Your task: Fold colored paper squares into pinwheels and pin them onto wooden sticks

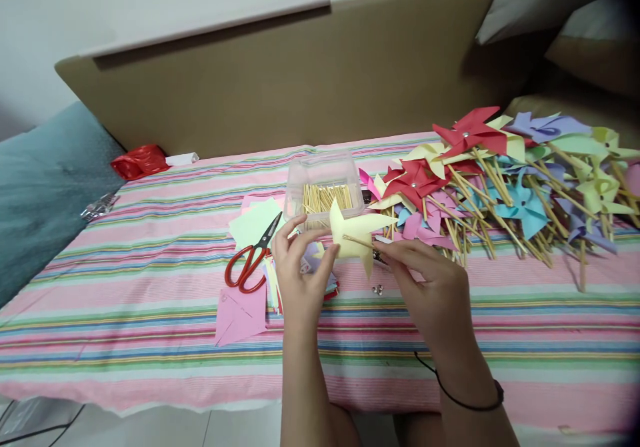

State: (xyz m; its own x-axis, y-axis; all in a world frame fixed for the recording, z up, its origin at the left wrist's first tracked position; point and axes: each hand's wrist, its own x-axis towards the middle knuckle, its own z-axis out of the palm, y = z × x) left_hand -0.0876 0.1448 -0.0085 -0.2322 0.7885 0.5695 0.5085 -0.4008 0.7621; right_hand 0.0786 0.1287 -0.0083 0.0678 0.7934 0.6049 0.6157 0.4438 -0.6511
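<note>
A pale yellow paper pinwheel (356, 228) is held up in front of me, its back towards me. My left hand (303, 260) pinches it at the left, thumb and fingers curled round its middle. In my right hand (425, 270), a thin wooden stick (359, 241) is gripped between thumb and fingers, its left end against the pinwheel's centre. Below them lie a few small shiny pins (377, 289). Red-handled scissors (253, 257) rest left of my left hand, partly over stacked paper squares (253, 223). Behind the pinwheel stands a clear plastic box (320, 167) with wooden sticks (325, 198).
Many finished pinwheels (520, 200) in red, blue, purple and yellow are heaped at the right. A pink paper square (241, 313) with cut lines lies at the near left. A red plastic bag (141, 162) sits far left on the striped cloth (165, 267).
</note>
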